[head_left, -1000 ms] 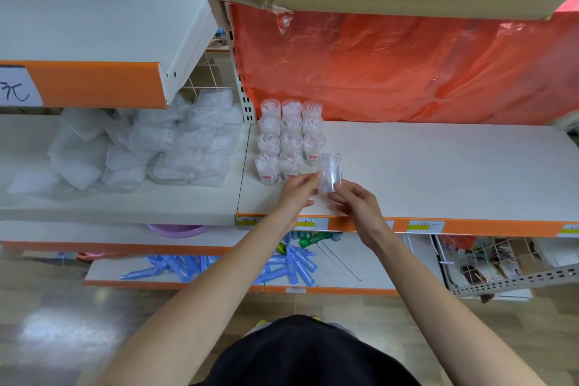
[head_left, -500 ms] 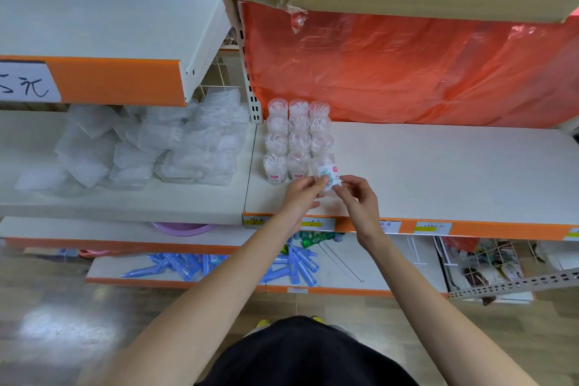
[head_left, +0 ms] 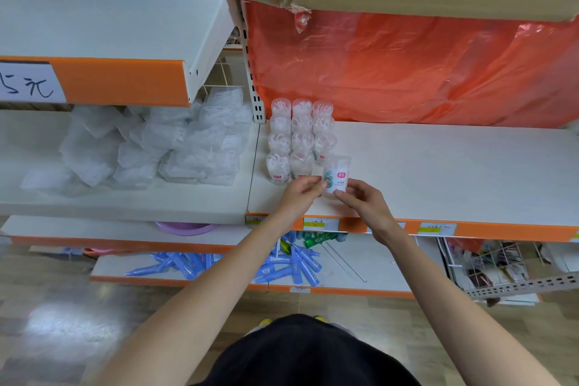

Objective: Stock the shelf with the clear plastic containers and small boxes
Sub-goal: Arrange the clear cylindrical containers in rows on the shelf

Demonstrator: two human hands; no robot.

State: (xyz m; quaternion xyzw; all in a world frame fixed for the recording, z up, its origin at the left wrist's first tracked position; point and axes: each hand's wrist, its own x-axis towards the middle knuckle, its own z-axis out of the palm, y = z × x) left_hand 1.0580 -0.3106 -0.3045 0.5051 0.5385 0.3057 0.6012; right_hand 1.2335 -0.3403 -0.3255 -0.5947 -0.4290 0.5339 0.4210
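My worry starts at the fingertips. My left hand (head_left: 300,194) and right hand (head_left: 363,200) both pinch the low end of one clear container (head_left: 336,174), the left from its left side and the right from below and to the right. The fingers are curled in tight and neither hand is loose. The grip sits low on a tall, slick, light tub, so I judge it could tip or twist out as I let go. That risk grows if one hand lets go before the other.

The tub stands roughly upright with its pink and teal label facing me. It is at the open front-right corner of the block of containers (head_left: 300,138), just beside the front row. I cannot tell whether its base is already on the shelf (head_left: 438,166), because my fingers hide it.

The neighbours are the next risk. They are packed touching one another in three columns, and a nudge from my left knuckles or a crooked set-down could knock the front ones over like skittles. The slot is also near the shelf's front edge, so a tub that topples toward me would likely roll off to the floor.

The rest of the shelf runs bare to the right. An orange plastic sheet (head_left: 407,66) hangs behind it, well apart from my hands.
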